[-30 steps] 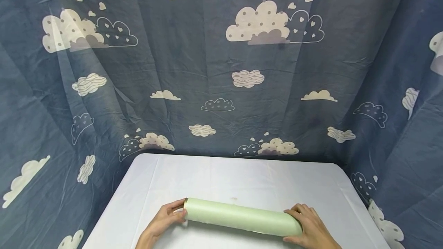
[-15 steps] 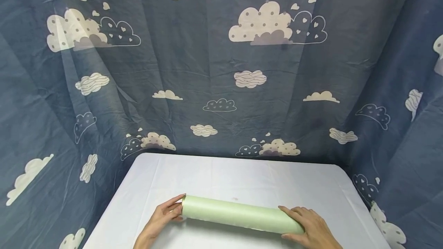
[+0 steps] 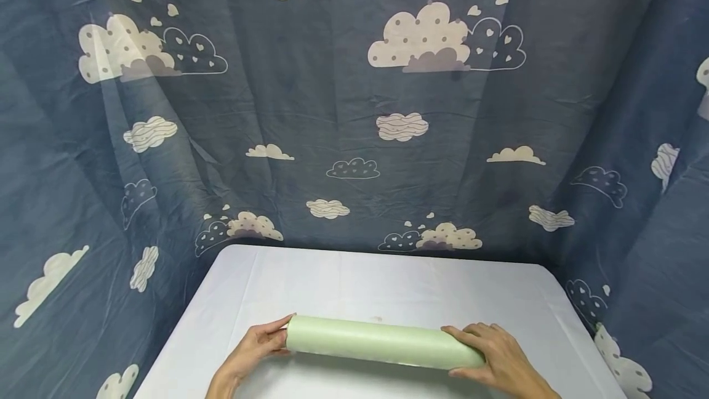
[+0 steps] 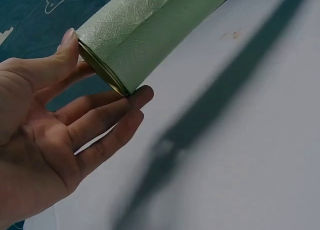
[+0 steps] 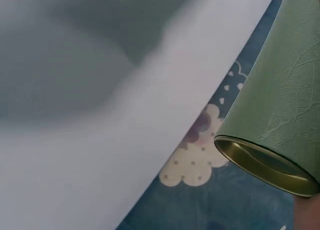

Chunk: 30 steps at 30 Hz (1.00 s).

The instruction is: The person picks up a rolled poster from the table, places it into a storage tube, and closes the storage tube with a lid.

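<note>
A long pale-green cylindrical tube [image 3: 382,342] with textured paper on its side is held nearly level between both hands. My left hand [image 3: 252,350] pinches the left end, thumb on one side of the rim and fingertips on the other. In the left wrist view, the left hand [image 4: 65,115] is at the tube's gold-coloured rim [image 4: 102,70]. Around the right end, my right hand [image 3: 493,356] grips with thumb and fingers spread over it. The right wrist view shows a recessed gold metal end [image 5: 265,165] on the tube [image 5: 280,100]; little of the hand [image 5: 306,212] shows there.
Beneath the tube is a white-covered table [image 3: 388,282], on which the tube casts a shadow [image 4: 215,100]. A small brownish stain [image 3: 376,319] marks the cover. Blue cloud-patterned curtains [image 3: 343,91] stand behind and at both sides.
The tube has shifted slightly left, and its right end has come up a little. Both hands have kept hold of it. The head view has shifted slightly.
</note>
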Available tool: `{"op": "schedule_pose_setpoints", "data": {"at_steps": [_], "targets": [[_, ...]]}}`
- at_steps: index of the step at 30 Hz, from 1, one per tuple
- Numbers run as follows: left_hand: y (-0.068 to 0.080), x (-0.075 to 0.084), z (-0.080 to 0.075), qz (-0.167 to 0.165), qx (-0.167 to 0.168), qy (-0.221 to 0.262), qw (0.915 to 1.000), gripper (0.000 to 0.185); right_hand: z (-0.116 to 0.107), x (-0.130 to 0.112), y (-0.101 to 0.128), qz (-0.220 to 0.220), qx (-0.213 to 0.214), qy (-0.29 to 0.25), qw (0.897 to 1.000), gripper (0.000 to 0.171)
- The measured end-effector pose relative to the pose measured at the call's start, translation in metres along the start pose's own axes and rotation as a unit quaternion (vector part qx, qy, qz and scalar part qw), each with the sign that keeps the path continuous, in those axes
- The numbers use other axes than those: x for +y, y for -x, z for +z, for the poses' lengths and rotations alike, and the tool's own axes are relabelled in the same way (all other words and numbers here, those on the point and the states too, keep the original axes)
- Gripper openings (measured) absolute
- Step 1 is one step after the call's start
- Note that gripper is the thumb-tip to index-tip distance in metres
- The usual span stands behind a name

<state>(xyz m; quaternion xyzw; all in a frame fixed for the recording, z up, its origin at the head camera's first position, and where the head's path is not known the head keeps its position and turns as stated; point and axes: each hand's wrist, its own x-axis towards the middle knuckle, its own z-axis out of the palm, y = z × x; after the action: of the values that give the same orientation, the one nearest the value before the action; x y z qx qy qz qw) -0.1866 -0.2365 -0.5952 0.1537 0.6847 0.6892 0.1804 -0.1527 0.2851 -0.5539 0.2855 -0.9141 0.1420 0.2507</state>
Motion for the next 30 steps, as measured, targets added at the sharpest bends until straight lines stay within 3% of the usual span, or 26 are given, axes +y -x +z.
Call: {"op": "schedule_pose_setpoints", "data": {"at_steps": [6,12,16,19,21,22,23,24,25,27,29,30], "targets": [[0.000,-0.004,0.001,-0.015,-0.005,-0.002,0.9999,0.057,0.000,-0.003,0.006,0.021,-0.028,-0.015,0.999,0.072],[0.005,-0.009,0.005,-0.029,0.027,-0.003,0.9992,0.059,0.002,-0.004,0.002,0.007,-0.014,-0.006,1.000,0.073],[0.006,-0.013,0.009,-0.031,0.020,-0.003,0.9993,0.060,0.001,-0.002,0.003,0.011,-0.023,0.000,1.000,0.074],[0.005,-0.007,0.015,-0.029,0.031,-0.048,0.9979,0.061,0.001,0.000,0.007,0.020,-0.035,-0.002,0.999,0.074],[0.003,0.001,0.023,-0.007,0.063,-0.115,0.9914,0.067,0.002,0.001,0.007,0.024,-0.035,-0.006,0.999,0.074],[0.001,0.006,0.028,0.009,0.076,-0.159,0.9844,0.071,0.003,0.001,0.007,0.024,-0.032,-0.008,0.999,0.074],[-0.001,0.010,0.034,0.034,0.086,-0.217,0.9719,0.076,0.004,0.001,0.007,0.024,-0.030,-0.009,0.999,0.074],[-0.004,0.013,0.040,0.062,0.093,-0.278,0.9540,0.081,0.005,0.001,0.006,0.022,-0.028,-0.012,0.999,0.074],[-0.007,0.014,0.046,0.095,0.096,-0.342,0.9301,0.085,0.006,0.000,0.005,0.020,-0.027,-0.016,0.999,0.074],[-0.013,0.014,0.056,0.166,0.102,-0.449,0.8722,0.089,0.008,-0.002,0.004,0.016,-0.025,-0.023,0.999,0.074],[-0.018,0.010,0.064,0.219,0.117,-0.520,0.8175,0.086,0.011,-0.004,0.003,0.013,-0.024,-0.027,0.999,0.075],[-0.019,0.008,0.066,0.232,0.125,-0.536,0.8022,0.084,0.012,-0.005,0.002,0.012,-0.023,-0.027,0.999,0.075]]}}
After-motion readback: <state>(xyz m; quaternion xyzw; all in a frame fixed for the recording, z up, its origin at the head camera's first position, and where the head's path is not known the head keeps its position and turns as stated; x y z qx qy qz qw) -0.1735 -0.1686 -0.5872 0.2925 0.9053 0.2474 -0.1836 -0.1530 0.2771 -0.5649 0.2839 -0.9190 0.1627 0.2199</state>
